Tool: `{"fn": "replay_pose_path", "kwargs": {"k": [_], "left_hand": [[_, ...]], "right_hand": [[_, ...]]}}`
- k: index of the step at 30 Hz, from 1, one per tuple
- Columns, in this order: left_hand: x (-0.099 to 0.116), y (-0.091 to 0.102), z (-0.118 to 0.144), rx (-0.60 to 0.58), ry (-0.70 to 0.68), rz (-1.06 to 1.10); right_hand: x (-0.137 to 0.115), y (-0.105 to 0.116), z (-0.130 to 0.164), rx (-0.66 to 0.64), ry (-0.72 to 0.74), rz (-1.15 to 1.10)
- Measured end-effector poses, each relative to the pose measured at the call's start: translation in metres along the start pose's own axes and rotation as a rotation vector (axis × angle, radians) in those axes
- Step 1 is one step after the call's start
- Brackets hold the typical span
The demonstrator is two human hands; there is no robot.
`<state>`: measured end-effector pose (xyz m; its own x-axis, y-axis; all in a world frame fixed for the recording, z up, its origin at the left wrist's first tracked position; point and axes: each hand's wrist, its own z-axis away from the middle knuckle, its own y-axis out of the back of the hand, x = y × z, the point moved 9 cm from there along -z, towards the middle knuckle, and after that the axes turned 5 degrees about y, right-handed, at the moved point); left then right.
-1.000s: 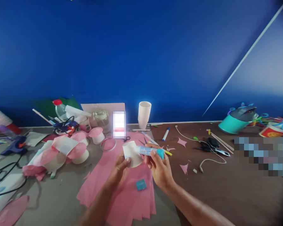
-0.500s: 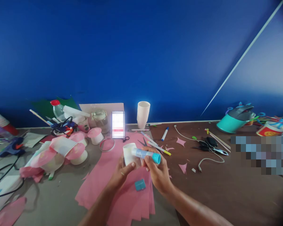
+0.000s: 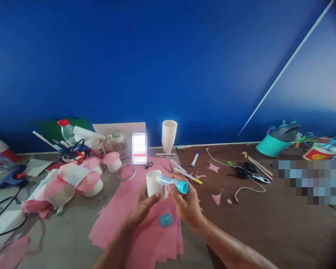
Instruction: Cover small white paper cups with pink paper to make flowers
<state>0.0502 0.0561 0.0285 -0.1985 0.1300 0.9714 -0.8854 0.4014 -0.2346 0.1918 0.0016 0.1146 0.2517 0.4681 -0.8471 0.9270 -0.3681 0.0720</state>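
Observation:
In the head view, my left hand (image 3: 145,203) is closed around a white paper cup (image 3: 153,184), thumb along its lower side. My right hand (image 3: 186,201) grips a glue stick (image 3: 169,181) with a bright blue base, its far end against the cup's side. The glue tip itself is hidden at the cup. Below both hands a blue cap (image 3: 165,219) lies on the stacked pink paper (image 3: 145,239).
A stack of white cups (image 3: 169,136) stands by the wall. Pink-topped cups (image 3: 112,161) crowd the left, near a glue gun (image 3: 12,176). To the right lie markers (image 3: 195,158), pink scraps (image 3: 216,199), a white cable (image 3: 249,188) and a teal container (image 3: 277,144).
The cup has turned slightly in my left hand. The glue stick in my right hand has shifted a little left along the cup, while the view has moved slightly.

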Motion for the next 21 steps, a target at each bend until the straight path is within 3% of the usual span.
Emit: {"fn": "replay_pose_path", "kwargs": {"k": [5, 13, 21], "left_hand": [[0.003, -0.004, 0.002, -0.045, 0.019, -0.025], [0.000, -0.010, 0.006, -0.167, 0.069, -0.027], [-0.006, -0.012, 0.010, -0.235, 0.162, 0.120]], "right_hand": [[-0.001, 0.002, -0.006, 0.003, -0.038, -0.016], [0.018, 0.001, -0.009, 0.027, -0.243, -0.216], [0.030, 0.002, -0.007, 0.068, -0.331, -0.339]]}}
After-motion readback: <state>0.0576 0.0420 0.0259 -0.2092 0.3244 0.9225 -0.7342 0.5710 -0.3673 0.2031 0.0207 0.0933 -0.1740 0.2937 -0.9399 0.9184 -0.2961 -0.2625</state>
